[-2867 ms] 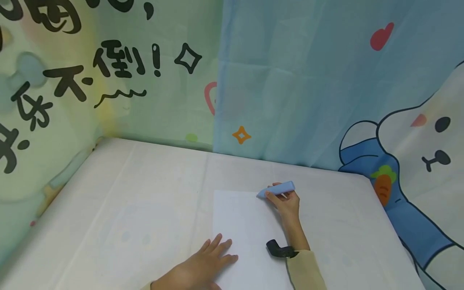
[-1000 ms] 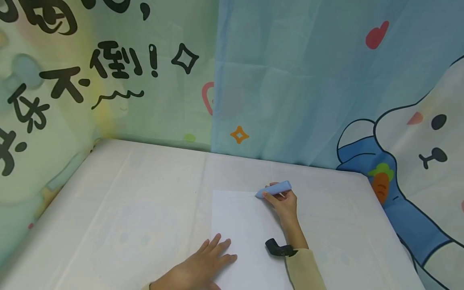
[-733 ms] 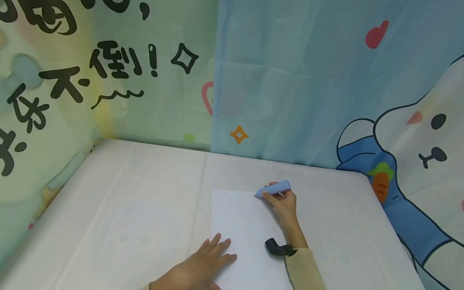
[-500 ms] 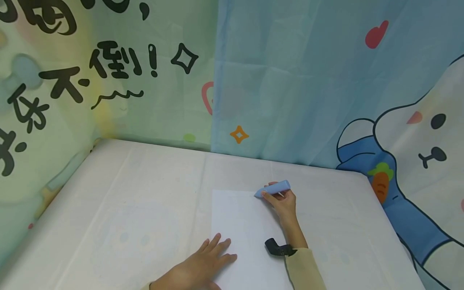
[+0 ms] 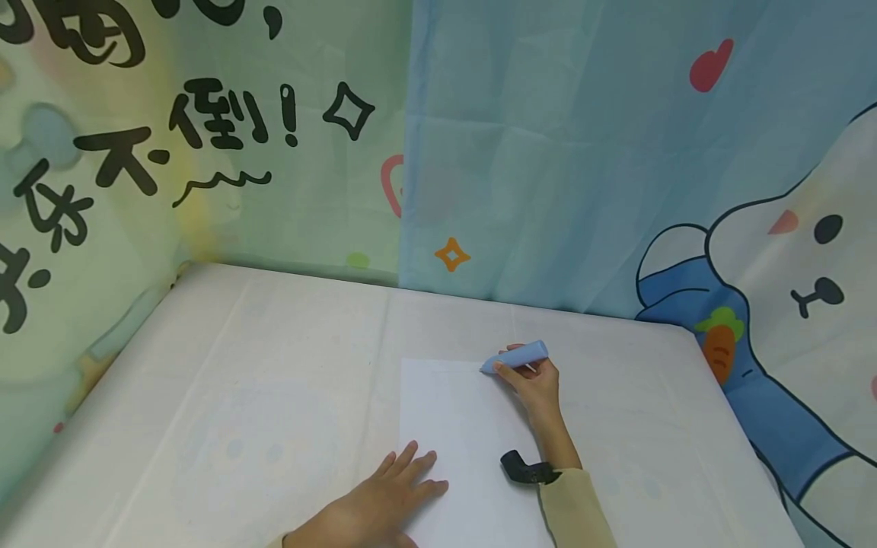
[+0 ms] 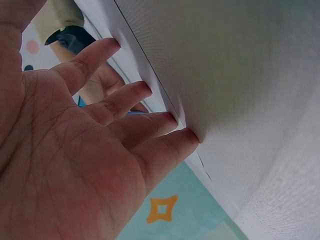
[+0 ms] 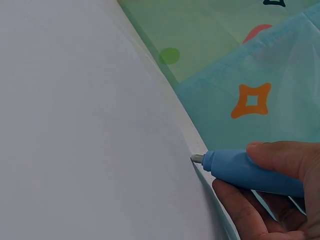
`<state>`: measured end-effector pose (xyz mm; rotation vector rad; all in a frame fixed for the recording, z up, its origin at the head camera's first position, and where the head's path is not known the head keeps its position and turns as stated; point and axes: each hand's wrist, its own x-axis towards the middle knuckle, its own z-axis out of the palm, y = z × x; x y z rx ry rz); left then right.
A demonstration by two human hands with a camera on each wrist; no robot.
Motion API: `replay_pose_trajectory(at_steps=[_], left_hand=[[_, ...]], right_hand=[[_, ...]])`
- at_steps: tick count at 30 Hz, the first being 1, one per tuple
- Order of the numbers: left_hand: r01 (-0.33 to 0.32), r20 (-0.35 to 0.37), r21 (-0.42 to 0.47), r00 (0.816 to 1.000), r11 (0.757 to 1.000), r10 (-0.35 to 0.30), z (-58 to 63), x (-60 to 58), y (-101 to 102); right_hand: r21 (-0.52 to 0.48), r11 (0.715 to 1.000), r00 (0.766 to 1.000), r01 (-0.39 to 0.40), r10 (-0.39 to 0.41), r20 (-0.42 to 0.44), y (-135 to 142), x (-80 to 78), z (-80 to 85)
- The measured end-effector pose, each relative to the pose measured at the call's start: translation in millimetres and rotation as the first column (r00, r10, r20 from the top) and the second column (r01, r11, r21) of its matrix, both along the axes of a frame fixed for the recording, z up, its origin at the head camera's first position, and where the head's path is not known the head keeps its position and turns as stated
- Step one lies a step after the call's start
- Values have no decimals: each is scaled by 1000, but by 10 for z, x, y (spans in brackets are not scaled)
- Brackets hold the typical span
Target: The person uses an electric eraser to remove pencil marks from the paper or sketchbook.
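Note:
A sheet of white paper (image 5: pixel 473 434) lies on the white-covered table. My right hand (image 5: pixel 541 388) pinches a thick light-blue pen (image 5: pixel 521 355) between thumb and fingers near the sheet's top edge. In the right wrist view the pen (image 7: pixel 235 169) leans low, its short metal tip right at the paper (image 7: pixel 100 130), and the thumb lies along the barrel. My left hand (image 5: pixel 377 502) rests with fingers spread over the paper's lower left edge. In the left wrist view the fingertips of this hand (image 6: pixel 95 145) press on the white surface.
A black strap-like device (image 5: pixel 526 468) sits on my right wrist, over the paper. Behind the white table (image 5: pixel 294 342) hangs a printed cloth backdrop (image 5: pixel 548 152) with lettering, stars and a cartoon animal (image 5: pixel 795 259) at the right.
The head view has shifted very slightly. The pen tip has crept a touch to the left near the paper's top edge; my left hand stays in place.

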<state>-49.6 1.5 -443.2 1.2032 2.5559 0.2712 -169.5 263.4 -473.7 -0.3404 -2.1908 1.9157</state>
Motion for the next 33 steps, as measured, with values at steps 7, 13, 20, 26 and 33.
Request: replay_pose_trajectory(at_steps=[7,13,20,26,33], left_hand=[[-2,-8,-8,1000,1000,2,5,-2,-4],[-7,-1,-6,1000,1000,7,1,0,-3],[-11,19,14,1000,1000,10,2,4,-9],[0,-1,18,1000,1000,0,-6,4,-15],[2,-8,9,1000,1000,-2,-8,1,-12]], right_hand=[[20,1000,1000,-3,3,0,9,5,-3],[23,1000,1000,6,-6,-4,5,8,0],[24,1000,1000,11,-11,-4,25,19,-12],[21,1000,1000,16,-16,-1,30,14,-17],[21,1000,1000,15,-15,-6,32,7,-22]])
